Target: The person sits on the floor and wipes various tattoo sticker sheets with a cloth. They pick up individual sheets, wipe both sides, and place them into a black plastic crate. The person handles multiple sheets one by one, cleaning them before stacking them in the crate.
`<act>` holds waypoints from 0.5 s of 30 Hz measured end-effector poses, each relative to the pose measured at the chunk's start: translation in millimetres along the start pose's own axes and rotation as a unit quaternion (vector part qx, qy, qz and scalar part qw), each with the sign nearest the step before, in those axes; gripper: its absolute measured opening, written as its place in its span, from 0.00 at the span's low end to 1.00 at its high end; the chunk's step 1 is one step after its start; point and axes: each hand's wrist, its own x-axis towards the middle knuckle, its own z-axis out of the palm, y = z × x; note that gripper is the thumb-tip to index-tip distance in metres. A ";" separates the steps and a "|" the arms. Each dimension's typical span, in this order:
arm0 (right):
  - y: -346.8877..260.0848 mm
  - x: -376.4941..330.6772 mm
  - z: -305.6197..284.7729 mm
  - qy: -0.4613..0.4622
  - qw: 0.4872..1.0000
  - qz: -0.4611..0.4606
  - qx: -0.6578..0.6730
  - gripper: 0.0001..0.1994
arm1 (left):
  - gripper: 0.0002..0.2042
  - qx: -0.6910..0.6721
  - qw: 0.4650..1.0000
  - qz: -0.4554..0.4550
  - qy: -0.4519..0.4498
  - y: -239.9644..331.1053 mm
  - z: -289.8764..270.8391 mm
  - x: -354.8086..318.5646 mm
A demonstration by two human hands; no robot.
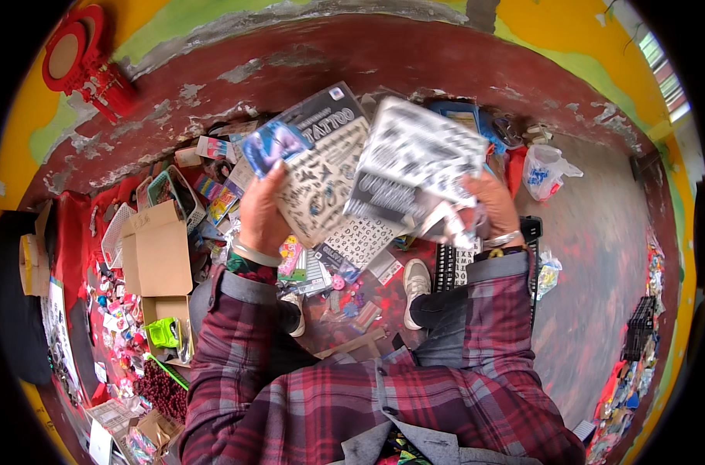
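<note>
My left hand is closed on the edge of a temporary tattoo sheet with a black header, black designs on beige and a blue picture at its corner. My right hand grips a second tattoo sheet, white with black designs, its dark header turned toward me. That sheet is blurred by motion, and its upper left edge overlaps the first one. Both are held up in front of me. Lower down, between my hands, lies another patterned sheet with small dark shapes.
On the left stand an open cardboard box, a green basket and a white basket among heaped small goods. A white plastic bag sits on the floor at the right. My shoes flank scattered packets. A maroon wall curves behind.
</note>
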 end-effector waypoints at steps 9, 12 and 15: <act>2.1 8.8 -42.3 0.011 0.987 -0.027 -0.157 0.16 | 0.15 -0.085 0.990 -0.091 -0.072 18.0 -14.3 2.4; -14.3 -0.2 -42.2 0.050 0.995 -0.059 -0.064 0.15 | 0.16 -0.008 0.998 -0.022 -0.053 34.0 -7.4 -0.2; -20.1 -4.5 -50.1 0.096 0.988 -0.101 -0.069 0.16 | 0.17 -0.035 0.998 -0.037 -0.043 44.5 -13.9 0.7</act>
